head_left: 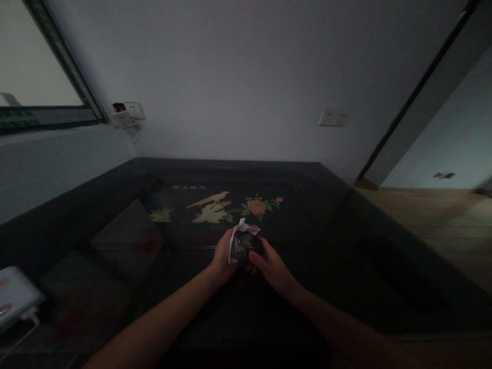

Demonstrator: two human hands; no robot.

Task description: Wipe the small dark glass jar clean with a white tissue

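Above the dark tabletop (pixel 226 307), both hands meet around a small dark, shiny object (pixel 244 245) with a crumpled white wrapper (pixel 232 251) along its left and top edges. Its exact kind is too dark to make out. My left hand (pixel 222 259) is closed on the wrapped side, with its fingers mostly hidden behind. From the right, my right hand (pixel 274 269) grips the dark object, its thumb lying across the front. Beyond the hands, the table carries a picture of a pale bird (pixel 209 200) and a pink flower (pixel 257 206).
A white device (pixel 17 297) with a white cable (pixel 28 320) sits at the left edge. The table's far edge meets a pale wall (pixel 230 92) with a socket (pixel 333 118) and a plug adapter (pixel 125 120). A window (pixel 42 56) is upper left; wooden floor (pixel 418 215) lies right.
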